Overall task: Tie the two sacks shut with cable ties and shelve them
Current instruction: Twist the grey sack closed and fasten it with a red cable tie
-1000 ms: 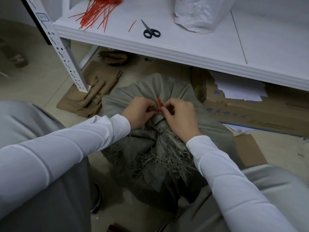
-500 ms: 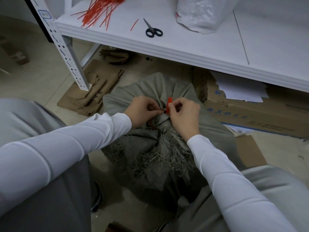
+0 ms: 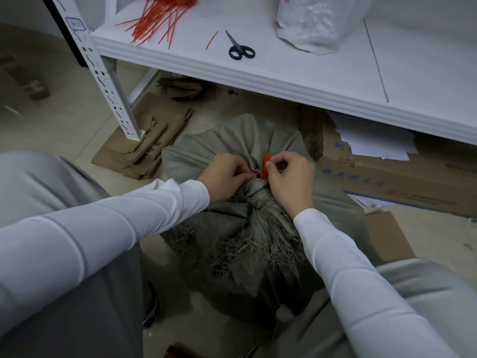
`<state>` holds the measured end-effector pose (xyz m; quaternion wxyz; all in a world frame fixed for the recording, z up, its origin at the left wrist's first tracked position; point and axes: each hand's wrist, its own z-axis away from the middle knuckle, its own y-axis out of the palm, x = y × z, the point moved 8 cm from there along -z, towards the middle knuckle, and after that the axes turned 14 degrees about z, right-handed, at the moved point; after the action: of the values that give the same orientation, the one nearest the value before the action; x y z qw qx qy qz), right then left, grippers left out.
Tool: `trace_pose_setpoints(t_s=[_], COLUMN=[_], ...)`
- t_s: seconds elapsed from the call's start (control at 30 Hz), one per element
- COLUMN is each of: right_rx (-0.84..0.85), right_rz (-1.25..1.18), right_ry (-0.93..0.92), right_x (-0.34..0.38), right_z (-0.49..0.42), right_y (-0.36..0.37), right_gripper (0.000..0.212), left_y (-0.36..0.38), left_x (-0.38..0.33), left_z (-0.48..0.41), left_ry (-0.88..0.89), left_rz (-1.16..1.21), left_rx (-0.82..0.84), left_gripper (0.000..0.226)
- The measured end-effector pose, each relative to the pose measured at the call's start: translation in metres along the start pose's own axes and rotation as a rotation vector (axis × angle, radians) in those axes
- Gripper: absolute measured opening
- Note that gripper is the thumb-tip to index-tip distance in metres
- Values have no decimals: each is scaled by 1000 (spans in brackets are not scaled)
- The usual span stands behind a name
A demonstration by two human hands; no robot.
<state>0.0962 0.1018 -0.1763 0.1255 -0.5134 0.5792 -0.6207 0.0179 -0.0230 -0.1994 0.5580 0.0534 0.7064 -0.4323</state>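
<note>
Left hand [image 3: 224, 177] and right hand [image 3: 290, 180] close together, pinch grip

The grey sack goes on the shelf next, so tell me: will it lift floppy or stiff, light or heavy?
Probably floppy: the grey sack is woven cloth, creased and gathered at its neck. Likely heavy: it bulges full on the floor. Its frayed edge may shed threads.

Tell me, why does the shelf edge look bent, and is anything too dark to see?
Head view: the wide-angle lens bows the shelf edge; light falls brightly there, dimly on the sack; left hand, right hand and cable tie look sharp.
</note>
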Motion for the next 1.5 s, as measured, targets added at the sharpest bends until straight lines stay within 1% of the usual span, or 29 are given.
trace_pose_setpoints(t_s=[0.2,0.47,0.63,0.77,0.93,1.07,1.23,1.4,1.5], right_rx=[-42,-89,-58,-30,-161,-163,-183,-160,-123], right_rz=[50,57,40,62,-84,-117,-37,22,16], right_ry=[-64,-141,-135,-177,-41,-31,-138,-270,-276], right_x=[9,19,18,20,8,8,17,36,38], right_z=[6,11,13,18,14,16,17,28,29], right_y=[-5,-6,-4,6,-13,-10,-11,2,8], right_gripper=[9,10,10,8,16,18,14,9,8], left_y=[-1,-3,-3,4,-2,0,2,3,2], left_x=[-1,-2,-8,-11,-10,-9,-8,-9,-7], left_z=[6,13,18,21,10,9,12,17,15], left_ry=[14,47,78,81,-16,-25,5,51,24], left_rz=[-21,33,41,32,19,65,43,12,49], left_rx=[-56,-112,-135,-121,-145,-79,-64,-102,-130], left_gripper=[12,9,9,10,14,16,15,10,13])
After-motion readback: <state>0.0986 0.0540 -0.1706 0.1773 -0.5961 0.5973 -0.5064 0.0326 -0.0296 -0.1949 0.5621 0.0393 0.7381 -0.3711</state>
